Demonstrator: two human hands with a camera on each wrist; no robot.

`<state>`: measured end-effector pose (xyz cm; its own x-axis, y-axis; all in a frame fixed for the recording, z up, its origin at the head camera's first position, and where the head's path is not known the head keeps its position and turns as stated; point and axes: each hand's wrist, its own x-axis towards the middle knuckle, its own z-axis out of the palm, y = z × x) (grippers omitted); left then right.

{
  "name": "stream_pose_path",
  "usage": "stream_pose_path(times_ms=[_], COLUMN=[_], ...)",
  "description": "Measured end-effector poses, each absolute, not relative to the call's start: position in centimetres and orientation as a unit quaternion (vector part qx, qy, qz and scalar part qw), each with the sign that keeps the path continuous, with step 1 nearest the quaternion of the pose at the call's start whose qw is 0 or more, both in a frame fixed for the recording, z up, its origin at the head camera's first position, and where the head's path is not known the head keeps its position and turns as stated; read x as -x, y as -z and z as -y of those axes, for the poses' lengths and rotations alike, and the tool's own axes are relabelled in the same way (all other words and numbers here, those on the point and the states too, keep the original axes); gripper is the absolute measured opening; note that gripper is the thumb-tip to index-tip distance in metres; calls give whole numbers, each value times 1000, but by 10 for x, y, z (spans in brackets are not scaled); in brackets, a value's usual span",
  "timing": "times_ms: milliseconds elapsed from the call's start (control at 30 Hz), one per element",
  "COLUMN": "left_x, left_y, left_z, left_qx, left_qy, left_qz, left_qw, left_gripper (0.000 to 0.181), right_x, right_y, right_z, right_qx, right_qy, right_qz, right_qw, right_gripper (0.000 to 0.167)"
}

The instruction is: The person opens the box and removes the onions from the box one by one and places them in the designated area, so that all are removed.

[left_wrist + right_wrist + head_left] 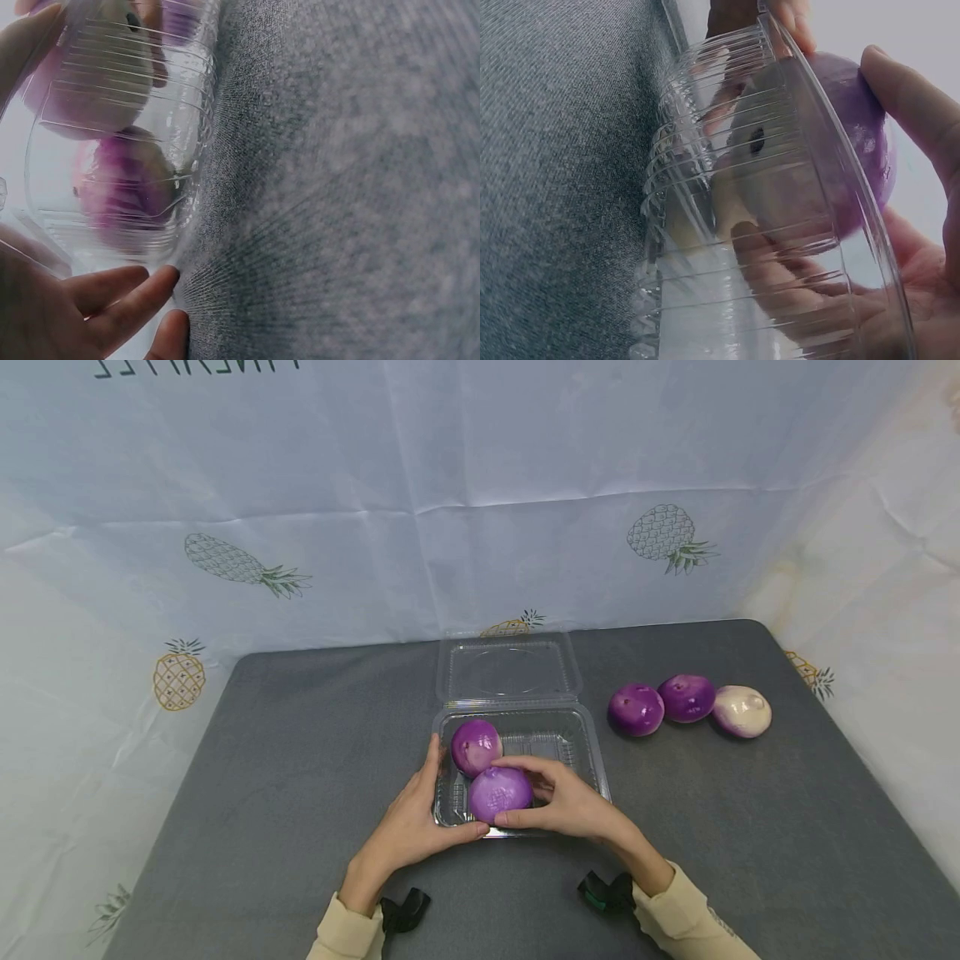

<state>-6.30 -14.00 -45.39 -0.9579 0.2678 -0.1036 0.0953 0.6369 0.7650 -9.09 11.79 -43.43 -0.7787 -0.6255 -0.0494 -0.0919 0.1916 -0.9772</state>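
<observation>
A glossy purple onion (500, 793) is in my right hand (566, 799), its fingers and thumb curved around it at the near left of a clear plastic clamshell box (592, 760). In the right wrist view, the onion (847, 112) shows partly through the clear wall, with fingers below it inside the box. Another purple onion (476, 745) lies behind it in the box. My left hand (408, 818) spreads around the box's near left corner, fingers straight along the left wall and thumb at the front rim. The left wrist view shows those fingers (127, 300) beside the wall.
Right of the box sit two purple onions (636, 709) (687, 697) and a mostly white one (741, 712) in a row. The box lid (510, 667) lies folded back toward the curtain (420, 568). Everything stands on a grey table (315, 760).
</observation>
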Motion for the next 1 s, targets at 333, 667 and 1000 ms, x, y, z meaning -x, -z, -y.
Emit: stream_pose_path(times_ms=[333, 667, 1000], left_x=[63, 63, 63], left_y=[453, 453, 454], left_z=[140, 140, 140], left_qx=[-98, -95, -95], left_qy=[-408, -400, -398], left_qz=[-900, -905, -906], left_qw=[113, 110, 111], left_gripper=[139, 139, 139], right_x=[85, 82, 76], right_y=[426, 417, 411], right_z=[-125, -148, -175], right_qx=[232, 231, 177], right_qy=[567, 554, 513], right_qz=[-776, -797, -840], right_qw=[148, 58, -4], right_gripper=[68, 65, 63])
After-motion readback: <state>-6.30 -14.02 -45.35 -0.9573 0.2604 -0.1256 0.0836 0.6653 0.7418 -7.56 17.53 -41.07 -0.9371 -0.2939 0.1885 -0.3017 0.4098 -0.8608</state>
